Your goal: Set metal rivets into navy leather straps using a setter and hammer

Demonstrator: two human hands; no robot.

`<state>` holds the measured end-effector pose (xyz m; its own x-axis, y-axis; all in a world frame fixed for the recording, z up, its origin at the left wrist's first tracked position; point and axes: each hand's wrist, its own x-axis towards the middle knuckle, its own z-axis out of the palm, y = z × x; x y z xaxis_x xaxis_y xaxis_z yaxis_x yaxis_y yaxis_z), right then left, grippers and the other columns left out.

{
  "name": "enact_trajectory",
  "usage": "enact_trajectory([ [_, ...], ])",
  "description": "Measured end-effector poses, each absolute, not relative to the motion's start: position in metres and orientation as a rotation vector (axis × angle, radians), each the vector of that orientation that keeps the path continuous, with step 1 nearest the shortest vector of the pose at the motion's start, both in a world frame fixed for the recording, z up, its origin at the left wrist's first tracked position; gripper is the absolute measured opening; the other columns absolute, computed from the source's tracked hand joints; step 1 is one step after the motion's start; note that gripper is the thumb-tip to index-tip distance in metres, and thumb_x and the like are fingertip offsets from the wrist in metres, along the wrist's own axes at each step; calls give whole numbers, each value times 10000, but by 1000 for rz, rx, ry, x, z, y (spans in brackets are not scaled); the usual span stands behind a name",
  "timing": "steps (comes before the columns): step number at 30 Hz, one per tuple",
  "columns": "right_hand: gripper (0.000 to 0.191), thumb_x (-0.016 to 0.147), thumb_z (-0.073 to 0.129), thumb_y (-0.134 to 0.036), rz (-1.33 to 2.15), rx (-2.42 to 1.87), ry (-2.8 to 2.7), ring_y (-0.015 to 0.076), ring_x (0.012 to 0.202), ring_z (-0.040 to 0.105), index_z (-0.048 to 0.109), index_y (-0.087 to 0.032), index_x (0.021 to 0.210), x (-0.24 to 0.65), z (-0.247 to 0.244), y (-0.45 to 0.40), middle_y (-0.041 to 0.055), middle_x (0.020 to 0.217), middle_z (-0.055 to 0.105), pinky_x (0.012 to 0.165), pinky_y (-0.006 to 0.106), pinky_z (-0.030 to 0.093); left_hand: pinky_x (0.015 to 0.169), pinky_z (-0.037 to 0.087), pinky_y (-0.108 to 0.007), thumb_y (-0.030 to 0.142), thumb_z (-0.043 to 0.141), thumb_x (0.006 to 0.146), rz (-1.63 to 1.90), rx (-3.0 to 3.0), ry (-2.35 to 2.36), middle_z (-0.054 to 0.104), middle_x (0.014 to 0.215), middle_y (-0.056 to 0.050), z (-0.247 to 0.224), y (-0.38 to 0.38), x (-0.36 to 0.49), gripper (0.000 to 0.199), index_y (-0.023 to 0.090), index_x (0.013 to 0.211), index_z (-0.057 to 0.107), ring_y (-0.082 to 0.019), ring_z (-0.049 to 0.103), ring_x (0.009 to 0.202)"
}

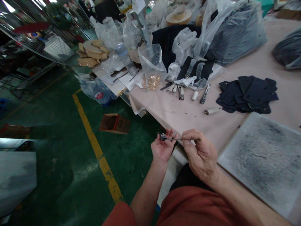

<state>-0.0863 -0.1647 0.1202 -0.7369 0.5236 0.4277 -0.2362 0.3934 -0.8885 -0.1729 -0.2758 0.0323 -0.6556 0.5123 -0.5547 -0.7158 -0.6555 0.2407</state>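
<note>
My left hand [163,150] is palm up just off the table's front edge. Its thumb and fingers hold a small dark piece with a shiny part [162,137], too small to make out its kind. From the right, my right hand [201,153] pinches a thin dark rod [177,139], whose tip reaches to the piece over my left fingers. Beyond my hands lie a white-handled tool [212,110], a metal cutter-like tool [205,93] and several small tools. A pile of dark navy cut pieces [249,94] rests to their right.
A grey, worn slab [265,157] lies at the table's right front. Clear bags, one with gold-coloured small parts [152,82], and a large bag of dark material [235,37] crowd the back. An open cardboard box [115,123] stands on the green floor.
</note>
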Motion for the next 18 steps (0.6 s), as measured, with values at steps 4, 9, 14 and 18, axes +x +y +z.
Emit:
enact_trajectory([
  [4,171,911,477,-76,1484,-269,-1925,112,798,606,560,-219,956,-89,116,-170,-2,873,621,721,248,458,1068,458,-506,228,615,826,2289,-567,630,737,1018,-115,35,-275,-172,183,158,691,715,-304,575,1245],
  [9,152,909,483,-92,1493,-294,-1945,110,807,616,567,-215,937,-93,115,-173,-7,871,636,741,237,460,1062,467,-472,227,600,835,2275,-578,609,743,987,-105,36,-274,-171,190,160,708,725,-281,606,1205],
  [14,121,915,502,-137,1533,-398,-1951,104,752,612,594,-215,902,-95,115,-171,-19,827,645,703,220,461,1066,455,-476,234,599,838,2276,-544,582,746,978,-102,34,-275,-171,200,157,706,729,-280,626,1170],
  [18,121,915,500,-151,1566,-396,-1965,96,705,602,602,-214,899,-95,117,-168,-26,796,637,665,209,459,1061,451,-486,236,590,853,2271,-561,619,745,991,-111,32,-276,-171,215,158,707,726,-286,618,1182],
])
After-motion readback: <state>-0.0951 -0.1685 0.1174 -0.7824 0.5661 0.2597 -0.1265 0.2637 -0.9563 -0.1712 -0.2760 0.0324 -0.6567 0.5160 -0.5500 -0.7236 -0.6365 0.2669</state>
